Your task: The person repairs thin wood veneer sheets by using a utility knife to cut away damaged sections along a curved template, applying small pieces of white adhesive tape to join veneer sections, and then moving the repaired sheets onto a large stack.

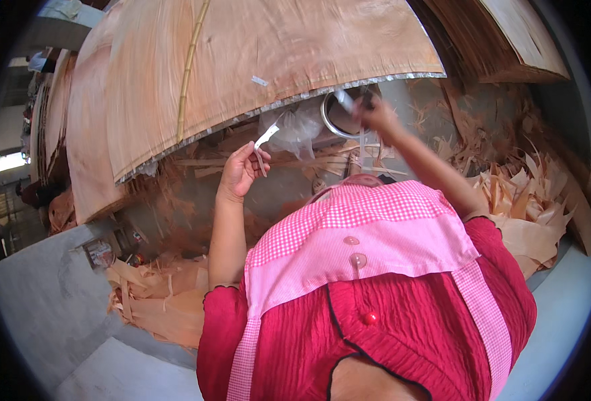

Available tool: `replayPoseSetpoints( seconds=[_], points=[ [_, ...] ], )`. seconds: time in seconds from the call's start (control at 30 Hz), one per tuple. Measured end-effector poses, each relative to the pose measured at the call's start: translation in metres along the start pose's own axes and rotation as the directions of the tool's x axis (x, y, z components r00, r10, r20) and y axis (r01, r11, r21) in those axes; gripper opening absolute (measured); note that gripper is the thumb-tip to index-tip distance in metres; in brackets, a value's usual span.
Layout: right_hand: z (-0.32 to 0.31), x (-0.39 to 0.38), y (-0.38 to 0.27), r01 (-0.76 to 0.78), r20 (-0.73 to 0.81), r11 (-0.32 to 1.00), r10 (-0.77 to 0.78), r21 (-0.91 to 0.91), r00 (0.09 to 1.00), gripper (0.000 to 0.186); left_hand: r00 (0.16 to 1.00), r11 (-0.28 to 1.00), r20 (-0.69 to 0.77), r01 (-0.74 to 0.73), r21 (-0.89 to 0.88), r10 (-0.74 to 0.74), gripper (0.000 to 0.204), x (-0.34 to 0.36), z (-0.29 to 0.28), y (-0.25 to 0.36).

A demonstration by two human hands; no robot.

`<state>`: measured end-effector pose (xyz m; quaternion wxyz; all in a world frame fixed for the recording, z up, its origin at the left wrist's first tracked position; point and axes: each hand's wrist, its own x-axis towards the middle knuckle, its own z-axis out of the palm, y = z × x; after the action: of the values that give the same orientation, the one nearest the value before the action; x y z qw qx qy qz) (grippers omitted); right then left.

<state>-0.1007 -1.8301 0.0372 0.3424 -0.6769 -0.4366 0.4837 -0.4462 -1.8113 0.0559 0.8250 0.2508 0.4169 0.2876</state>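
My left hand (241,172) pinches a narrow white strip (267,136), perhaps paper or tape, between thumb and fingers. It is raised just short of the front edge of a large stack of thin wood veneer sheets (275,47). Farther right, my right hand (378,119) is smeared by motion. It is closed on a tool with a dark part and a pale end (343,100), whose kind I cannot make out. Under that hand is a round, metal-rimmed container (329,119), partly hidden by the hand and the stack. A small white slip (259,81) lies on the top sheet.
A bamboo strip (190,67) lies across the stack. Clear plastic film (295,137) hangs below its edge. Torn veneer scraps (523,194) are heaped at the right, with more scraps (165,301) at the lower left. Another veneer stack (489,40) stands at the far right.
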Motion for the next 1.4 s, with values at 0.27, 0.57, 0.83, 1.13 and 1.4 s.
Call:
replayPoseSetpoints(
  seconds=[0.27,0.57,0.83,1.13,1.4],
  points=[
    [-0.037,0.060,-0.149,0.841,-0.335,0.312,-0.927,-0.442,0.168,0.021,0.975,0.977,-0.221,0.071,0.200,-0.026,0.022,-0.020,-0.007,-0.047],
    [-0.004,0.109,0.006,0.474,0.126,0.359,-0.676,-0.804,0.726,0.020,0.954,0.978,-0.289,0.130,0.162,-0.079,0.021,-0.027,-0.011,-0.079],
    [-0.032,0.092,0.010,0.654,0.444,0.105,-0.653,-0.749,0.613,0.048,0.960,0.988,-0.274,0.095,0.119,-0.060,0.021,-0.029,-0.007,-0.075],
    [-0.013,0.098,-0.028,0.281,0.001,0.882,-0.303,-0.379,0.953,0.023,0.972,0.975,-0.234,0.068,0.212,-0.017,0.019,-0.035,0.000,-0.073],
    [0.154,-0.005,-0.051,0.710,0.621,0.702,-0.536,-0.048,0.572,0.027,0.969,0.701,-0.184,0.018,0.713,0.162,0.016,-0.042,0.007,-0.073]
  ],
)
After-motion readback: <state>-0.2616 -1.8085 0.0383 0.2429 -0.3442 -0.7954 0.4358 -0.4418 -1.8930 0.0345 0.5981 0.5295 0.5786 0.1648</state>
